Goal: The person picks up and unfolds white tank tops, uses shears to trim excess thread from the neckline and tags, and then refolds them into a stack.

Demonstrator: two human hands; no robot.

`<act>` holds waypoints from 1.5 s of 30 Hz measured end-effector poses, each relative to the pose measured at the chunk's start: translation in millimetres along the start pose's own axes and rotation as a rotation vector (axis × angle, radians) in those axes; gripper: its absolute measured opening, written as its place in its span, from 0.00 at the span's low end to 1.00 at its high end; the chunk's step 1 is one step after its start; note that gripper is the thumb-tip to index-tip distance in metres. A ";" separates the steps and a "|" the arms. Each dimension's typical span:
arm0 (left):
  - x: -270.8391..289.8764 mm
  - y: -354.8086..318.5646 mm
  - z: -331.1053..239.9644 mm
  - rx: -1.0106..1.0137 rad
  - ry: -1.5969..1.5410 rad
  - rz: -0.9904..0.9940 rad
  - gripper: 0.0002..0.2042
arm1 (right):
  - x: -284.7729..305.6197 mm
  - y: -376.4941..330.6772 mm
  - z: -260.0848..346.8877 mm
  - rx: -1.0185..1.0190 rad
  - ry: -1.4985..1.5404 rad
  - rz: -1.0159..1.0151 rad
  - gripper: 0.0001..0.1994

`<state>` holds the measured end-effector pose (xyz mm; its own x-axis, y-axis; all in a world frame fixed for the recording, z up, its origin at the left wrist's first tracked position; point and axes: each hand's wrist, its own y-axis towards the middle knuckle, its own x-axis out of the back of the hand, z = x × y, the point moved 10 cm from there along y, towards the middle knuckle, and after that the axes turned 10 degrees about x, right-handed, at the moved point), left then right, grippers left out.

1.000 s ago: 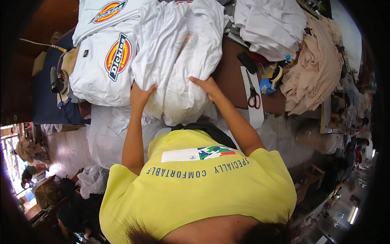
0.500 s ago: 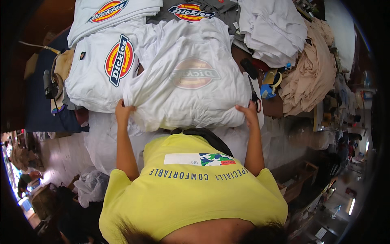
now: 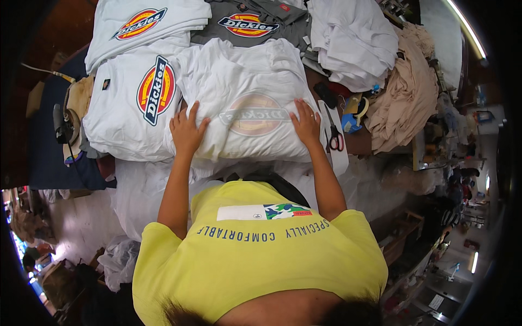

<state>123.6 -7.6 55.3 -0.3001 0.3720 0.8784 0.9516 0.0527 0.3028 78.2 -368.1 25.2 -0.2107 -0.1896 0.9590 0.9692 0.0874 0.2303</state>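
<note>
A white T-shirt (image 3: 250,70) lies spread out in front of me, with a logo showing faintly and mirrored through its cloth. My left hand (image 3: 188,130) rests on its left side, fingers spread. On the right side my right hand (image 3: 306,124) lies on the cloth, fingers apart, a ring on one of them. Both palms face down and neither hand grips the fabric. Left of my left hand is a stack of white T-shirts (image 3: 117,119) with a red, yellow and blue logo on top.
Scissors (image 3: 335,136) with dark and red handles lie beside my right hand, near a roll of tape (image 3: 361,110). Farther back are folded white shirts (image 3: 179,35), a grey shirt (image 3: 212,35), a white cloth pile (image 3: 353,49) and a beige cloth pile (image 3: 405,98).
Both hands have let go of the shirt's near edge and moved forward onto its surface. The shirt, lifted and rumpled before, now lies flatter.
</note>
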 end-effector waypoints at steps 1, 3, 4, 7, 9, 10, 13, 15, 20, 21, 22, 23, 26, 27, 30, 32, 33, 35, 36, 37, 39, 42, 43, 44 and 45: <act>-4.3 0.9 3.0 0.023 -0.013 0.043 0.26 | 2.3 9.8 -7.1 -0.049 0.006 -0.025 0.31; -9.3 30.0 8.4 0.122 -0.189 0.024 0.26 | 10.2 35.4 -11.7 -0.150 0.021 -0.065 0.33; -14.2 54.8 12.3 0.184 -0.352 0.008 0.27 | 21.7 56.2 1.9 -0.067 -0.018 -0.156 0.35; -52.1 123.2 1.8 0.357 -0.558 0.113 0.31 | 31.6 117.4 39.4 0.109 -0.044 -0.299 0.37; -65.9 158.5 -1.1 0.433 -0.476 0.089 0.31 | 19.2 147.3 40.0 0.077 -0.057 -0.274 0.32; -75.7 173.3 4.7 0.425 -0.462 0.047 0.31 | 16.2 162.4 39.4 0.068 -0.063 -0.262 0.30; -73.3 199.0 2.9 0.271 -0.677 0.072 0.26 | 0.1 189.2 -17.7 -0.095 -0.009 -0.063 0.21; -63.2 180.2 -16.9 0.458 -1.320 0.396 0.23 | 27.6 176.0 -60.5 -0.176 0.325 -0.319 0.12; 52.3 54.2 -61.3 0.373 -1.859 0.917 0.40 | 101.1 70.4 -73.5 -0.201 1.826 -0.419 0.11; 45.1 18.0 -54.7 0.341 -1.669 1.060 0.47 | 130.0 43.4 -58.9 -0.079 1.761 -0.334 0.09; 56.6 -12.2 -71.6 0.170 -1.681 1.273 0.48 | 157.2 16.5 -43.3 0.047 1.695 -0.256 0.08; 70.5 -44.9 -86.2 -0.019 -1.663 1.487 0.50 | 176.0 -0.3 -26.5 0.267 1.670 -0.116 0.15; 129.3 -71.2 -101.7 -0.508 -1.373 1.622 0.30 | 243.5 -28.3 24.0 0.913 1.658 0.229 0.11; 148.7 -56.7 -100.0 -0.622 -1.441 1.590 0.23 | 272.5 -36.9 41.6 1.106 1.628 0.335 0.06; 203.3 33.1 -98.6 -0.918 -1.735 1.100 0.12 | 251.0 -10.7 -18.4 1.088 1.756 0.000 0.07; 176.6 107.4 -76.9 -0.557 -1.439 0.471 0.12 | 216.1 42.0 -63.1 0.503 1.067 -0.424 0.08; 140.6 142.5 -60.2 -0.166 -1.297 0.461 0.16 | 190.2 89.7 -64.7 0.259 1.057 -0.389 0.08; 70.5 199.4 -54.9 0.025 -0.949 0.405 0.19 | 104.0 172.3 -71.9 -0.249 1.134 -0.280 0.10; 17.1 221.5 -40.3 0.170 -0.938 0.357 0.19 | 58.3 197.5 -76.1 -0.238 1.061 -0.172 0.15; -40.4 235.1 -44.9 0.149 -0.848 0.435 0.20 | 6.2 209.6 -104.5 -0.304 0.966 -0.109 0.17; -113.8 234.5 -45.7 -0.005 -0.339 0.325 0.19 | -52.3 216.6 -103.7 -0.340 0.901 -0.130 0.17; -117.5 189.7 -101.1 -0.195 0.011 0.099 0.18 | -58.0 216.7 -118.6 -0.296 0.637 -0.221 0.19; -98.8 177.5 -113.3 -0.283 0.043 -0.046 0.16 | -61.3 210.1 -117.9 -0.317 0.620 -0.210 0.19; -92.3 175.6 -106.6 -0.288 0.011 -0.044 0.12 | -53.0 207.1 -106.1 -0.355 0.722 -0.219 0.17; -85.0 174.7 -100.4 -0.293 -0.023 -0.044 0.09 | -33.6 207.5 -92.3 -0.284 0.688 -0.325 0.15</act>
<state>308.7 -123.1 70.7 -0.3357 0.3961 0.8547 0.8770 -0.1996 0.4370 298.1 -433.9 25.5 -0.4510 -0.7298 0.5138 0.8881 -0.3095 0.3399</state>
